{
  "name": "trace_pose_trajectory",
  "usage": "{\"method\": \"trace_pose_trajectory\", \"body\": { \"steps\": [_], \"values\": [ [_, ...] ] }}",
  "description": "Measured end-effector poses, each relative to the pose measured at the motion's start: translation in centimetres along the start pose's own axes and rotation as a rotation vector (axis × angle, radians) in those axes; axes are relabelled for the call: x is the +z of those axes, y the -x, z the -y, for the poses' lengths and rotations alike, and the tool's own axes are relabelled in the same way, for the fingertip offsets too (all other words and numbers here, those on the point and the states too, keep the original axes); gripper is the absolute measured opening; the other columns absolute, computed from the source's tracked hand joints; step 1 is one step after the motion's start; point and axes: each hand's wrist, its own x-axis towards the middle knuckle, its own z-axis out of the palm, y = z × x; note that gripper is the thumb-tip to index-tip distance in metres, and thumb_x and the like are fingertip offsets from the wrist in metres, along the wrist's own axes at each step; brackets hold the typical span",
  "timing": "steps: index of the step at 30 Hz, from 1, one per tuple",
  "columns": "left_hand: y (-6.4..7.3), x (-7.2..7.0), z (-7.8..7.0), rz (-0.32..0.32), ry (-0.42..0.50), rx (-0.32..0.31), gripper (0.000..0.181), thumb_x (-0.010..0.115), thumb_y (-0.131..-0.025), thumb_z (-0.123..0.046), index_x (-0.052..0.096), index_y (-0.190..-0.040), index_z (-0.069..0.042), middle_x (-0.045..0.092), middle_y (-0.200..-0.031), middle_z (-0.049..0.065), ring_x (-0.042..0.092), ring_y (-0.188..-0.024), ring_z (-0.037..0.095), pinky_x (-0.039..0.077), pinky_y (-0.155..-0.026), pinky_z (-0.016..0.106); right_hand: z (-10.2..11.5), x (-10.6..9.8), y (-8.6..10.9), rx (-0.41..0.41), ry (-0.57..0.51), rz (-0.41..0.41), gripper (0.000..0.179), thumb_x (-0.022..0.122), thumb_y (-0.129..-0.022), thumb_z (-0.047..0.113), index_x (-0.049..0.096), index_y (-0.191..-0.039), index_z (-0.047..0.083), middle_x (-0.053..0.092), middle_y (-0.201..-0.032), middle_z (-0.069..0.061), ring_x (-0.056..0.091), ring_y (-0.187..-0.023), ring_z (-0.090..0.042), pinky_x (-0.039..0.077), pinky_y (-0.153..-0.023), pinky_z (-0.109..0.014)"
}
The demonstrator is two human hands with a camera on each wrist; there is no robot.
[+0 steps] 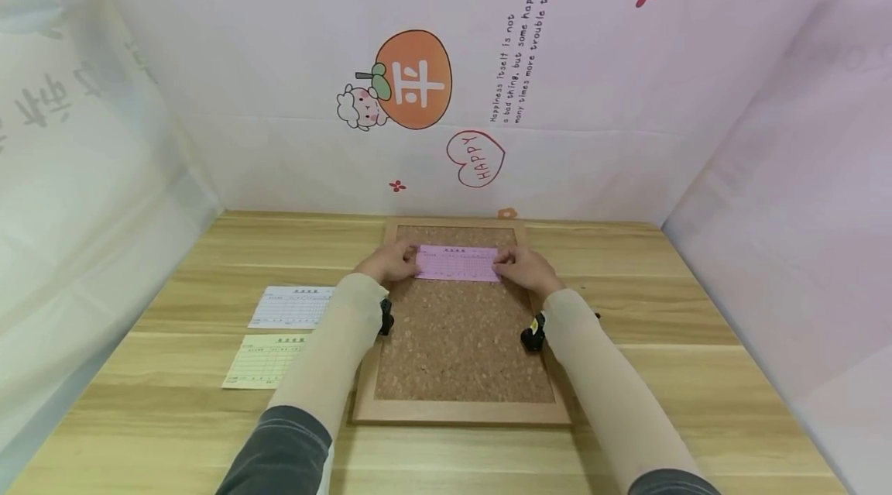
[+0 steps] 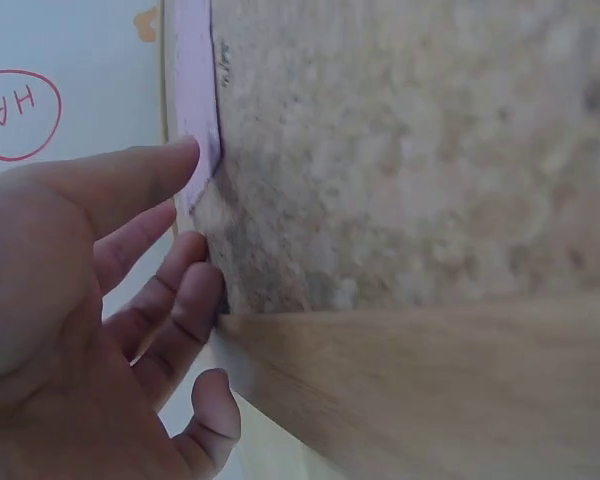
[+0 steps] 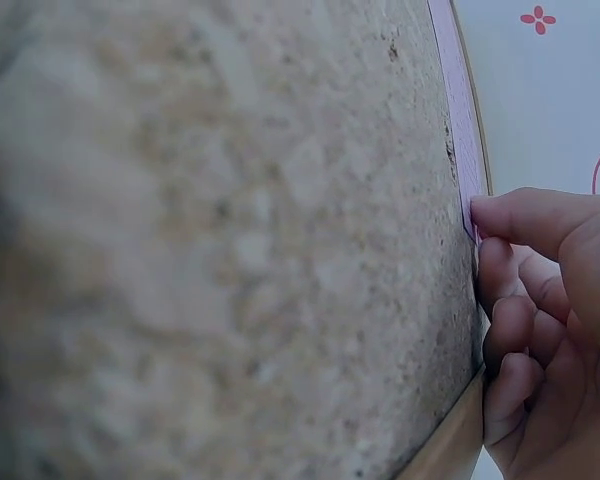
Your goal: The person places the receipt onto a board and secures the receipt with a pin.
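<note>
A pink printed paper slip [image 1: 456, 263] stretches between both hands over the upper part of a cork board [image 1: 467, 348]. At its left end, my left hand [image 1: 392, 261] pinches the slip between thumb and index finger. The left wrist view has the thumb [image 2: 175, 170] on the paper's face, with the other fingers loosely bent beside the board. My right hand [image 1: 528, 270] pinches the opposite end, thumb and index finger [image 3: 497, 262] at the corner. Seen from the right wrist, the slip [image 3: 460, 130] lies close over the cork.
Left of the board, a white printed slip [image 1: 289, 307] and a yellow one [image 1: 261, 361] lie on the wooden table [image 1: 174, 410], partly covered by the left sleeve. The board has a raised wooden frame [image 1: 460, 412]. A printed white curtain [image 1: 571, 92] hangs behind the table.
</note>
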Motion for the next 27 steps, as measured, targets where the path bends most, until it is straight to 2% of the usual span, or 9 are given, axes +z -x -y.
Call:
{"method": "trace_pose_trajectory", "body": {
  "steps": [5,10,13,20,23,27],
  "values": [
    [-0.23,-0.04,0.58,0.008,-0.034,0.031,0.054,0.059,-0.101,-0.013,0.04,-0.15,-0.001,0.048,-0.143,0.023,0.046,-0.132,0.036,0.037,-0.109,0.047,-0.04,-0.05,0.07,-0.003,0.008,-0.006,0.023,0.065,-0.097,0.025,0.07,-0.108,0.005,0.063,-0.094,-0.006,0.052,-0.079,-0.02,0.041,-0.066,-0.033],
    [-0.35,-0.08,0.8,0.003,-0.099,0.068,0.055,0.059,-0.101,-0.016,0.04,-0.15,0.0,0.048,-0.143,0.022,0.044,-0.133,0.036,0.035,-0.11,0.047,-0.22,-0.15,-0.03,0.003,0.006,-0.015,0.024,0.064,-0.098,0.028,0.071,-0.106,0.006,0.059,-0.087,-0.004,0.049,-0.074,-0.019,0.039,-0.063,-0.032],
    [-0.32,-0.08,0.77,0.012,-0.131,0.069,0.054,0.058,-0.102,-0.017,0.041,-0.15,-0.001,0.047,-0.145,0.021,0.043,-0.133,0.034,0.034,-0.111,0.046,-0.24,-0.21,-0.08,0.0,0.003,-0.011,0.025,0.063,-0.098,0.028,0.071,-0.107,0.006,0.059,-0.088,-0.004,0.049,-0.074,-0.019,0.039,-0.063,-0.032],
    [-0.18,-0.11,0.71,0.013,-0.148,0.041,0.054,0.059,-0.102,-0.02,0.042,-0.151,-0.003,0.041,-0.15,0.019,0.037,-0.137,0.033,0.029,-0.114,0.046,-0.2,-0.31,-0.07,-0.009,-0.079,0.001,0.026,0.059,-0.098,0.024,0.069,-0.109,0.003,0.065,-0.102,-0.009,0.053,-0.087,-0.024,0.042,-0.073,-0.036],
    [-0.11,-0.02,0.86,0.012,-0.135,0.031,0.055,0.06,-0.102,-0.02,0.042,-0.151,-0.004,0.039,-0.151,0.018,0.036,-0.136,0.033,0.029,-0.114,0.046,-0.59,-0.26,-0.15,-0.016,-0.134,0.016,0.027,0.057,-0.1,0.024,0.067,-0.109,0.001,0.065,-0.101,-0.011,0.054,-0.09,-0.024,0.043,-0.075,-0.036],
    [0.01,0.1,0.87,0.008,-0.133,0.033,0.055,0.06,-0.101,-0.02,0.042,-0.15,-0.003,0.039,-0.151,0.019,0.036,-0.136,0.033,0.029,-0.113,0.047,-1.0,-0.65,0.11,-0.025,-0.214,0.062,0.031,0.053,-0.103,0.021,0.062,-0.118,-0.004,0.064,-0.102,-0.013,0.057,-0.089,-0.022,0.046,-0.074,-0.032]
  ]
}}
